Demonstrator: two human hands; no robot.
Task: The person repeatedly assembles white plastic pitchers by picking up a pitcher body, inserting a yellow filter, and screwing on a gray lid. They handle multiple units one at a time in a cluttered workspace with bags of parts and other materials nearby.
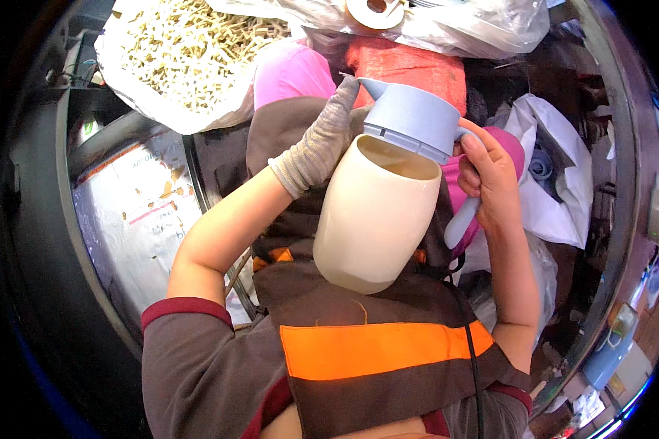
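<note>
A cream, barrel-shaped jug body (377, 219) is held up in front of my apron, tilted, its wide mouth facing up. Over the mouth sits the blue-grey spouted jug top (416, 117), also tilted, with a gap showing between it and the near rim. My right hand (488, 172), bare, is closed round the handle (462, 223) of the jug top. My left hand (322, 139) wears a grey knit glove. Its thumb reaches up to the spout, and its other fingers are hidden behind the jug.
Far left, a white sack (190, 66) holds many small pale yellow-green pieces. Red mesh material (417, 69) lies beyond the jug. A clear plastic bag (483, 29) with a round white part stands at the back. On the right, a white bag (553, 175) holds blue-grey parts.
</note>
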